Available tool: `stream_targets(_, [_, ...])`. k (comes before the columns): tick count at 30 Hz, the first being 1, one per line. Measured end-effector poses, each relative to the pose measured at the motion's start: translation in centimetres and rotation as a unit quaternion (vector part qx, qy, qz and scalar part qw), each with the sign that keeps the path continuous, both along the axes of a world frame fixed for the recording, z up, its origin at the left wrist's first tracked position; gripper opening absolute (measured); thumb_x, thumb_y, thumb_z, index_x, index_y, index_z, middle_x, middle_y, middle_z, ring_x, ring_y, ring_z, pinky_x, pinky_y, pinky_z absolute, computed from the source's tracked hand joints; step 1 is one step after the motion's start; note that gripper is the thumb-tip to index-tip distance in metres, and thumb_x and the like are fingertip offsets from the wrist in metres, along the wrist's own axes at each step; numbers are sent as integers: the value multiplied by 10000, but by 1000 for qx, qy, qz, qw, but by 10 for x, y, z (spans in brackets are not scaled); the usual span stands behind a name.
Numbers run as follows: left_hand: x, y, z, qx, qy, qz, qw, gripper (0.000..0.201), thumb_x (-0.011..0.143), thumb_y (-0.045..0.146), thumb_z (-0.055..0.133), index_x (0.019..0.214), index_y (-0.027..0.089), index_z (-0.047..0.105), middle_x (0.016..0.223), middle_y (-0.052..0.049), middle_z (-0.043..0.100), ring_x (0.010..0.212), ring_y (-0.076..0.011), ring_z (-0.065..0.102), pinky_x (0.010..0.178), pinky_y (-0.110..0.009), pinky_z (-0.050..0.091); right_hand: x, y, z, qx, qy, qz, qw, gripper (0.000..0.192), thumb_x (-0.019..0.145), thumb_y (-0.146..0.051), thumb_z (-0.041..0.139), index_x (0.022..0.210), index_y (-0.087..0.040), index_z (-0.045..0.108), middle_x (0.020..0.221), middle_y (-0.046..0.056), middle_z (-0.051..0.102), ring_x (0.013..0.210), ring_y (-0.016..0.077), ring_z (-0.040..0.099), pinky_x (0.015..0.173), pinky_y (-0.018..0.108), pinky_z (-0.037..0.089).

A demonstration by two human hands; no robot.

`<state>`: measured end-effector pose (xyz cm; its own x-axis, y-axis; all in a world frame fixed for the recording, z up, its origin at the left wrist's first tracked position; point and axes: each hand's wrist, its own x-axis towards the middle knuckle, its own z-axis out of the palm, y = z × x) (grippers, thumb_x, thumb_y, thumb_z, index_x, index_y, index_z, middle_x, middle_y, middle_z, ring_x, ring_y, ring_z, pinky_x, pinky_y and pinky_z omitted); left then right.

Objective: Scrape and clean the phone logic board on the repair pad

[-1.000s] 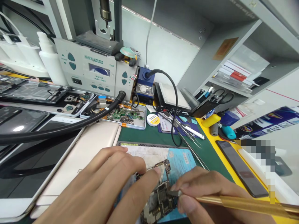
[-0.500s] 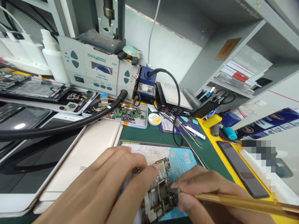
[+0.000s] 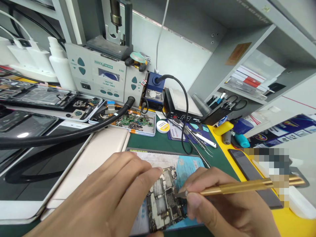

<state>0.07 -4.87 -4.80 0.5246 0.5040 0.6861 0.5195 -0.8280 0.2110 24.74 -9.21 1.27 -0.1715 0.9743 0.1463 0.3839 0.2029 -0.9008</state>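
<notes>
A phone circuit board (image 3: 161,197) lies on a blue and white card-like pad (image 3: 145,156). My left hand (image 3: 111,194) steadies the board, its fingertips at the upper left edge and a digit showing at the bottom edge. Pinched in my right hand (image 3: 214,197) is a craft knife (image 3: 237,187) with a long gold handle. The short grey blade points left, its tip at the right side of the dark framed chip area on the board. Whether the tip touches the board is hard to tell.
A grey hot-air station (image 3: 98,72) stands behind, its black hose (image 3: 74,136) crossing the left. Around are a parts tray (image 3: 144,132), a round tin (image 3: 163,126), tweezers (image 3: 197,149), phones (image 3: 66,158) at left and a dark phone (image 3: 247,168) at right.
The craft knife's handle end has swung upward. My left fingers have drawn back slightly left, showing more of the board. The view has shifted a little.
</notes>
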Motion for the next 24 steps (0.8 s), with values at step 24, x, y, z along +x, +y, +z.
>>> stream_targets(24, [2, 0, 4, -51, 11, -23, 998, 382, 880, 342, 719, 1251, 269, 671, 1137, -54, 735, 1189, -325, 680, 1001, -466, 623, -3, 3, 14, -40, -66, 10, 997, 166, 976, -152, 704, 909, -299, 739, 847, -29, 727, 773, 142, 708, 696, 207, 576])
